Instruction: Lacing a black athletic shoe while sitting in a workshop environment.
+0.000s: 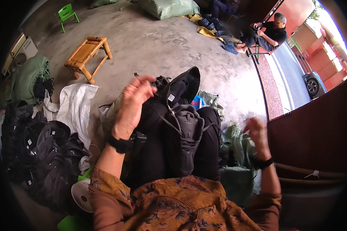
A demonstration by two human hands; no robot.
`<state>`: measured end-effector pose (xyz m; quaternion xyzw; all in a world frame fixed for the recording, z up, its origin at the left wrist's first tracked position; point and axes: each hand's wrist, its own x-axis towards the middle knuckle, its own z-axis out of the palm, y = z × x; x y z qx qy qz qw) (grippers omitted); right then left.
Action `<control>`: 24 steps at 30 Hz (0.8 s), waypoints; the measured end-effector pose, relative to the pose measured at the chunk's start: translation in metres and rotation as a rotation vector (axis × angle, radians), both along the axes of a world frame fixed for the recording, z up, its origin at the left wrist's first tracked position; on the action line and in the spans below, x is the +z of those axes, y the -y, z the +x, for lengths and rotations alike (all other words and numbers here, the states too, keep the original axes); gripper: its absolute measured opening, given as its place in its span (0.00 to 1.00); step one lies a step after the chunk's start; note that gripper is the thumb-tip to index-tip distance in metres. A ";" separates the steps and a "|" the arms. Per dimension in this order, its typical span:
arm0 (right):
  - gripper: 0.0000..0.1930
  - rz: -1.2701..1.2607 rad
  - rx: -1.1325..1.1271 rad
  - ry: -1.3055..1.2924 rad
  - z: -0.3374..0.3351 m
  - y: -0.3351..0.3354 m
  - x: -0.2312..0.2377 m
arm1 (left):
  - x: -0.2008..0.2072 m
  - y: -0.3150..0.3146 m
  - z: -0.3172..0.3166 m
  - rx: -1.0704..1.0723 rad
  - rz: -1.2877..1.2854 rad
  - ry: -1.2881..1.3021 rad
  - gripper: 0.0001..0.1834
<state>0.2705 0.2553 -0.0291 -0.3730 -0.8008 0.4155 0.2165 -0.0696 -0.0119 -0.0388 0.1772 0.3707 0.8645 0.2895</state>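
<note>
A dark grey lace-up shoe (188,134) rests on my lap between my thighs, its toe toward me. Its laces spread out to both sides, and I cannot follow their ends. Behind it, on my knees, another black shoe or open upper (185,88) has a small white label inside. My left hand (137,94) is raised to the left of the shoe, fingers bent together and slightly blurred. Off to the right, my right hand (256,131) is lifted with curled, blurred fingers. Whether either hand has a lace end in it is too small and smeared to see.
Many black shoes (46,154) lie heaped at my left, beside a white sack (77,107) and a small fan (82,195). Ahead stand a bamboo stool (88,56) and a green chair (67,15). Green sacking (239,154) lies at right; a person (272,32) sits by the doorway.
</note>
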 end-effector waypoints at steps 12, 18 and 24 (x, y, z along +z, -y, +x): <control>0.07 -0.140 0.278 0.018 -0.082 0.145 -0.029 | -0.042 -0.024 0.072 0.045 -0.746 -1.338 0.13; 0.08 0.336 0.258 0.070 -0.084 0.153 -0.046 | -0.034 -0.027 0.051 -0.272 -0.720 -0.867 0.20; 0.07 0.367 0.190 0.069 -0.085 0.157 -0.055 | -0.030 -0.037 0.048 -0.508 -0.881 -0.971 0.21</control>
